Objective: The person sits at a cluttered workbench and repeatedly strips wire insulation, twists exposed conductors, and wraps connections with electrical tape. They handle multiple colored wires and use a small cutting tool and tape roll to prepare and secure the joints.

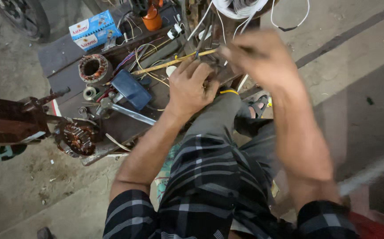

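The thin yellowish wooden stick (174, 63) lies slantwise across the dark cluttered workbench (59, 55), its right end reaching my hands. My left hand (192, 86) rests curled on the bench edge, fingers bent over something I cannot make out. My right hand (256, 55) is blurred, seemingly pinching near the stick's tip. A blue-and-white cardboard box (94, 28) sits closed, contents hidden.
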